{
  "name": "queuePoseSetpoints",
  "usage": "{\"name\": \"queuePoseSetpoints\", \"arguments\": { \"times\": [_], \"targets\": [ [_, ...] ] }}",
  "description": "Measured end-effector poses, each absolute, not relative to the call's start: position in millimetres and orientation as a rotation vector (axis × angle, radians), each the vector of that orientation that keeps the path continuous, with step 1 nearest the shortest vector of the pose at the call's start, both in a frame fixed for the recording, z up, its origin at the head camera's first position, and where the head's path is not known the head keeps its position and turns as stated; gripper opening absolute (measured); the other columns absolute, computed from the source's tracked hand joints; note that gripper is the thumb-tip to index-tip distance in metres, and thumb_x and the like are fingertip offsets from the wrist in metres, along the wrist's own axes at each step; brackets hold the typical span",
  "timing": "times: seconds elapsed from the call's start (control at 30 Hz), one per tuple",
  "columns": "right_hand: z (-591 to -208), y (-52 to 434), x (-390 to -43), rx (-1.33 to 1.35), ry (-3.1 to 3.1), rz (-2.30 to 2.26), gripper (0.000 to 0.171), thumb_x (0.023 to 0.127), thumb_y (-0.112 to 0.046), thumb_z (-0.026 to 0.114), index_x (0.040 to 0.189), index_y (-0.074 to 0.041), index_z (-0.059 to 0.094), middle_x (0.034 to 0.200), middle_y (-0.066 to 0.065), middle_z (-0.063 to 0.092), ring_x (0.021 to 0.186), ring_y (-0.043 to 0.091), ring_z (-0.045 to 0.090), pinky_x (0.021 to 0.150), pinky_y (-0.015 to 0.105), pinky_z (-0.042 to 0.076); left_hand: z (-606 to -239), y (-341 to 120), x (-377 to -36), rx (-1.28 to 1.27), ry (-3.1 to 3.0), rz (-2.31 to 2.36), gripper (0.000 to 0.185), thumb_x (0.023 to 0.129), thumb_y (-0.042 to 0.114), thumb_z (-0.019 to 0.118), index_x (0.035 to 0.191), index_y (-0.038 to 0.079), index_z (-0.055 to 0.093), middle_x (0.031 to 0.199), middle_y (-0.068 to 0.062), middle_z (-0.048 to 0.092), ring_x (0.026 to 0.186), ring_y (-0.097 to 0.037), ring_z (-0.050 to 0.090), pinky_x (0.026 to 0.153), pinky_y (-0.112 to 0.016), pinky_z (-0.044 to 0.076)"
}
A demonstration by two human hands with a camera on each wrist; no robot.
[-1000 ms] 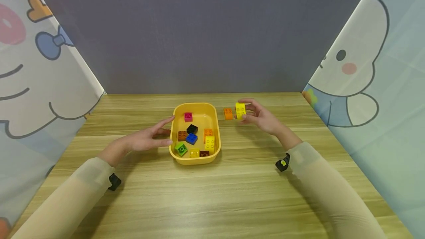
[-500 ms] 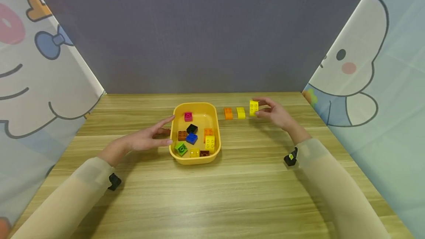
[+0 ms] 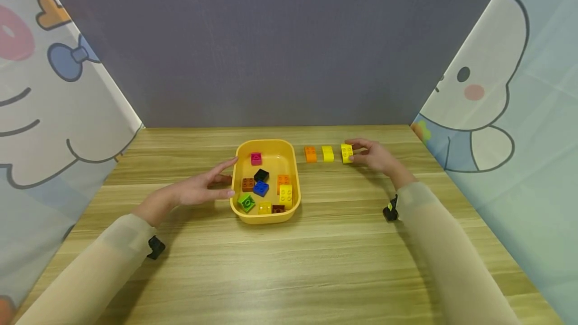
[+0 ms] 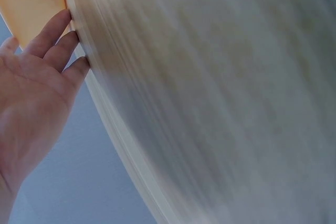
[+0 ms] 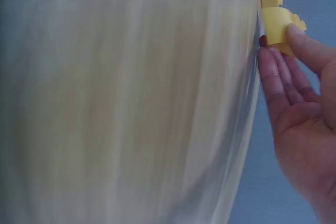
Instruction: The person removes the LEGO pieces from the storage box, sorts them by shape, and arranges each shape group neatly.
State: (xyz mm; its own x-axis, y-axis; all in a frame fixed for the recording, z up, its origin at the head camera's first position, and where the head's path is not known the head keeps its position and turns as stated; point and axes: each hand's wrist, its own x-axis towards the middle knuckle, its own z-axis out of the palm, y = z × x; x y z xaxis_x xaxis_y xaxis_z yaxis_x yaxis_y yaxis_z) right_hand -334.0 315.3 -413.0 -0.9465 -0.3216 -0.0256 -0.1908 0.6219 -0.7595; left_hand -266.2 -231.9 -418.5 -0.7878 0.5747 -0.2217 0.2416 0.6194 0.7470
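At two o'clock from tray [image 3: 265, 219], yellow brick [image 3: 346, 153] pinched between thumb and fingers of right hand [image 3: 376, 158]; brick lower than half second ago, now level with neighbours. At its nine o'clock, second yellow brick [image 3: 327, 153], then orange brick [image 3: 310, 154], spaced apart, both unmoved. Left hand [image 3: 202, 187] at tray's nine o'clock, fingers spread against rim, grasping nothing, unchanged. Loose bricks [image 3: 260, 188] inside likewise.
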Motion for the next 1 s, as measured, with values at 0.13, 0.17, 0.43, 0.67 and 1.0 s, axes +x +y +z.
{"name": "queuePoseSetpoints", "arguments": {
  "times": [0.13, 0.17, 0.43, 0.67, 1.0],
  "targets": [
    [-417, 315, -338, -0.400, 2.672, -1.199, 0.068, 0.105, -0.011, 0.075, 0.165, -0.003, 0.045, 0.158, 0.032, 0.052, 0.142, 0.052, 0.059, 0.118, 0.063, 0.051, -418, -232, -266, 0.647, 2.399, 1.015, 0.098, 0.106, 0.052, 0.070, 0.178, 0.038, 0.004, 0.173, -0.026, 0.041, 0.160, -0.052, 0.038, 0.124, -0.083, 0.028],
    [-417, 315, -339, -0.394, 2.672, -1.193, 0.069, 0.104, -0.011, 0.076, 0.165, -0.003, 0.046, 0.158, 0.032, 0.052, 0.143, 0.052, 0.057, 0.119, 0.063, 0.049, -418, -232, -266, 0.647, 2.398, 1.015, 0.098, 0.106, 0.053, 0.069, 0.178, 0.038, 0.004, 0.173, -0.026, 0.041, 0.160, -0.053, 0.038, 0.124, -0.083, 0.028],
    [-419, 316, -343, -0.382, 2.725, -1.057, 0.066, 0.108, -0.017, 0.071, 0.167, -0.007, 0.044, 0.159, 0.031, 0.050, 0.142, 0.052, 0.056, 0.119, 0.066, 0.047, -419, -233, -266, 0.645, 2.406, 1.007, 0.097, 0.107, 0.053, 0.068, 0.177, 0.040, 0.004, 0.173, -0.026, 0.041, 0.160, -0.052, 0.038, 0.125, -0.083, 0.027],
    [-421, 313, -348, -0.378, 2.721, -1.000, 0.066, 0.111, -0.019, 0.067, 0.170, -0.008, 0.039, 0.161, 0.031, 0.046, 0.141, 0.050, 0.053, 0.118, 0.066, 0.046, -419, -233, -266, 0.641, 2.408, 1.012, 0.097, 0.106, 0.053, 0.069, 0.178, 0.038, 0.004, 0.172, -0.026, 0.042, 0.160, -0.052, 0.039, 0.125, -0.082, 0.027],
    [-422, 311, -354, -0.453, 2.741, -0.882, 0.063, 0.113, -0.016, 0.062, 0.170, -0.004, 0.037, 0.167, 0.035, 0.040, 0.151, 0.053, 0.046, 0.127, 0.068, 0.038, -419, -233, -267, 0.644, 2.401, 1.009, 0.098, 0.106, 0.052, 0.069, 0.177, 0.038, 0.004, 0.172, -0.026, 0.042, 0.160, -0.052, 0.039, 0.126, -0.080, 0.029]
  ]
}}
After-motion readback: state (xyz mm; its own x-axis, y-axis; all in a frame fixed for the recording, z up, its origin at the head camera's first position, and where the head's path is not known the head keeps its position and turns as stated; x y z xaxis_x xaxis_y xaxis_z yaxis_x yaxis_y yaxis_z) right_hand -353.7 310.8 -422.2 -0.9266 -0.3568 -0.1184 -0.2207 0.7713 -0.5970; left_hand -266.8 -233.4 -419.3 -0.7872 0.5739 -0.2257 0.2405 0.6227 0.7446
